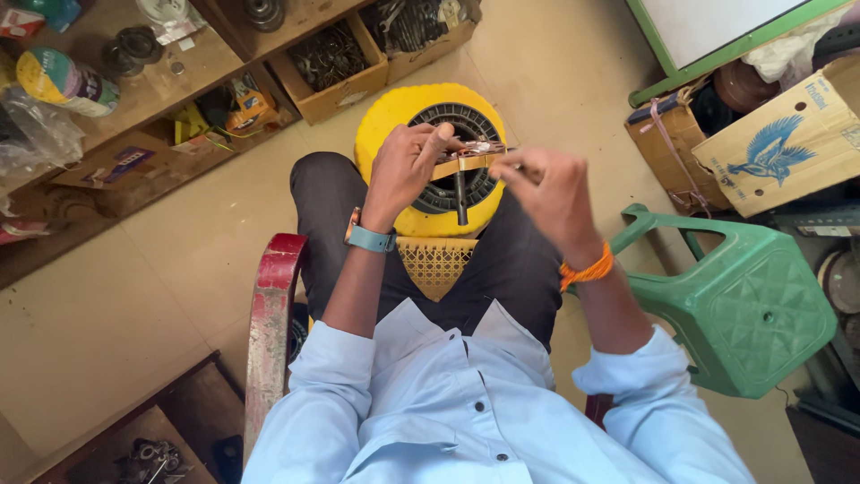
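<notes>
A person sits on a chair and holds a small metal part (473, 154) up between both hands. The part is thin and long. It has a flat tan strip that runs from one hand to the other, and on top of the strip sits a bit of shiny coppery wire. A dark rod hangs straight down from the middle of the strip. The part is too small to tell more about it.

The left hand (405, 168) pinches the left end of the part with its fingers closed on it. The right hand (548, 190) pinches the right end, with the fingers curled in tight. The two hands are close together, with only the part between them.

Just under the hands is a yellow round fan (391, 118) with a dark ring in its middle. It rests by the person's knees. Below the hands, nearer the body, a bit of the woven chair seat (436, 265) shows between the legs.

A blue watch (369, 237) is on the left wrist. An orange band (587, 269) is on the right wrist.

To the right of the right hand stands a green plastic stool (748, 300). Past it, farther off, is a cardboard box (788, 143) with a blue bird picture. Up and to the left of the left hand is a wooden shelf (161, 85) with boxes of small parts. The red chair arm (270, 323) is beside the left arm.
</notes>
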Action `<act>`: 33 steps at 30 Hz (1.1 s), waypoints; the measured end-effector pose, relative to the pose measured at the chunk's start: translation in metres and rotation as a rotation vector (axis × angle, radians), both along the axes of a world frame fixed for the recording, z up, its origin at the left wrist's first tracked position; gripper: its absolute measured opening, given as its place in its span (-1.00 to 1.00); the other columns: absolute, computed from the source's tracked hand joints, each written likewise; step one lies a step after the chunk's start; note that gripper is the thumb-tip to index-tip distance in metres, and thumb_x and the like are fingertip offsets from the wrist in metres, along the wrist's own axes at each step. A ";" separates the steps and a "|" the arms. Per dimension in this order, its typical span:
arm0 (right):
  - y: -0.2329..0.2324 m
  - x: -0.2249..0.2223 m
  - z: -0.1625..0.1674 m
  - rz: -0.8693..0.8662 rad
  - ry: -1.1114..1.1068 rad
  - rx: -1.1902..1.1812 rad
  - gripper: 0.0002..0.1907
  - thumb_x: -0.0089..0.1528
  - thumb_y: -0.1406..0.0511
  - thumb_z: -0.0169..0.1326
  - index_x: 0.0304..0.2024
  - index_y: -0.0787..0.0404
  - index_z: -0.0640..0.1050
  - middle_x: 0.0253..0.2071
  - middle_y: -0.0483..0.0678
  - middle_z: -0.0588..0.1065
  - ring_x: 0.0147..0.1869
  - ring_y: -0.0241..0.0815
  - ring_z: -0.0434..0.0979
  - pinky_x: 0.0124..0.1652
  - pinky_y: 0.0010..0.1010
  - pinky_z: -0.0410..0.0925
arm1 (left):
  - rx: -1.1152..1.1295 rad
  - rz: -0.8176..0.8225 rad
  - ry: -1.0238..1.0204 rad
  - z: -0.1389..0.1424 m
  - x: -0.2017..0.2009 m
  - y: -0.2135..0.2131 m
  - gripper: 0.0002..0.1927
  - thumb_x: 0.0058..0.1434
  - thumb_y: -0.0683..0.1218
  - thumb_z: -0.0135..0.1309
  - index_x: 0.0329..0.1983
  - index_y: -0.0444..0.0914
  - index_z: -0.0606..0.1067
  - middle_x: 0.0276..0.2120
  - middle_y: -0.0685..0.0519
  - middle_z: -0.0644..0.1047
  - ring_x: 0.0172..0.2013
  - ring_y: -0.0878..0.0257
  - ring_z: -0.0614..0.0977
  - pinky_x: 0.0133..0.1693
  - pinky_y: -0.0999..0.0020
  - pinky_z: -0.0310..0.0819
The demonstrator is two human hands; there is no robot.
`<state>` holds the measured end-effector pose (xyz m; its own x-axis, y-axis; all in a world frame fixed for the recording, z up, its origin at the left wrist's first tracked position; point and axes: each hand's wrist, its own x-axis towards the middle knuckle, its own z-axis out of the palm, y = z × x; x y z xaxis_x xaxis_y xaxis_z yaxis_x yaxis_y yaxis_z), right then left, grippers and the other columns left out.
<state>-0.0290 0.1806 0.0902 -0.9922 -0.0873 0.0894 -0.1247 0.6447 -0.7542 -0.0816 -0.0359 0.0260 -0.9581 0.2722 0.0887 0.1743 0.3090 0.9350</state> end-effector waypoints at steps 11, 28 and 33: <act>-0.003 0.016 -0.034 -0.085 0.017 -0.124 -0.92 0.24 0.42 0.26 -0.29 0.36 0.63 -0.63 -0.21 0.24 -0.53 -0.49 0.11 -0.51 -0.48 0.02 | 0.182 -0.110 -0.228 -0.015 -0.019 -0.007 -0.63 0.29 0.09 0.21 -0.16 -0.32 0.67 -0.39 0.09 0.65 -0.34 0.44 0.60 -0.29 0.48 0.47; -0.022 0.024 -0.048 -0.259 -0.020 -0.301 -0.88 0.29 0.37 0.24 -0.27 0.35 0.62 -0.60 -0.31 0.17 -0.50 -0.55 0.06 -0.50 -0.50 -0.02 | 0.130 -0.285 -0.340 -0.035 -0.048 0.001 -0.82 0.19 -0.10 0.26 -0.29 -0.33 0.66 -0.53 0.17 0.56 -0.52 0.50 0.47 -0.48 0.52 0.33; -0.021 0.026 -0.053 -0.249 -0.084 -0.505 -0.90 0.32 0.39 0.19 -0.26 0.35 0.59 -0.54 -0.35 0.27 -0.47 -0.58 0.09 -0.49 -0.55 -0.03 | 0.154 -0.307 -0.387 -0.030 -0.049 0.000 -0.81 0.20 -0.08 0.25 -0.28 -0.33 0.67 -0.55 0.19 0.56 -0.54 0.50 0.48 -0.50 0.51 0.33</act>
<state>-0.0032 0.1597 0.0373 -0.9828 0.1836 -0.0212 0.0591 0.2037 -0.9772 -0.1307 -0.0360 -0.0036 -0.8065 0.5580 -0.1953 -0.1323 0.1517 0.9795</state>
